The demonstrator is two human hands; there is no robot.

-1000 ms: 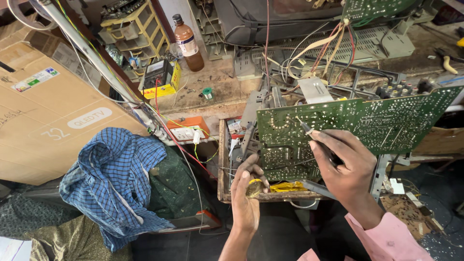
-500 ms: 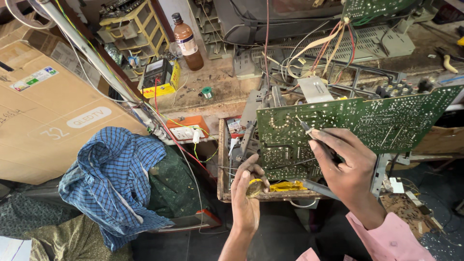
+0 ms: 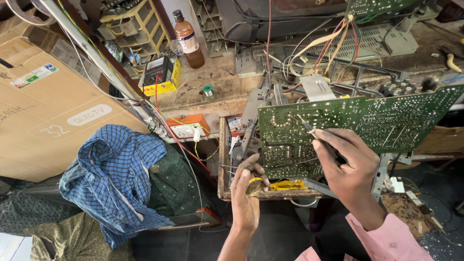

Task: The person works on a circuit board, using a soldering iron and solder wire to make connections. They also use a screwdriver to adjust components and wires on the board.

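Note:
A large green circuit board [image 3: 377, 121] lies tilted, solder side up, over a metal chassis. My right hand [image 3: 345, 162] grips a thin soldering iron [image 3: 305, 126] whose tip touches the board's left part. My left hand [image 3: 247, 193] sits at the board's lower left edge, pinching a thin wire [image 3: 227, 166] and holding a small round brass-coloured tin [image 3: 254, 187]. A pink sleeve [image 3: 386, 239] covers my right forearm.
A wooden tray [image 3: 223, 159] holds parts under the board. A blue checked cloth [image 3: 113, 179] drapes at left beside a big cardboard box [image 3: 43, 111]. A brown bottle [image 3: 187, 38], yellow multimeter [image 3: 162, 75], yellow drawer rack [image 3: 135, 26] and loose cables [image 3: 319, 53] crowd the bench.

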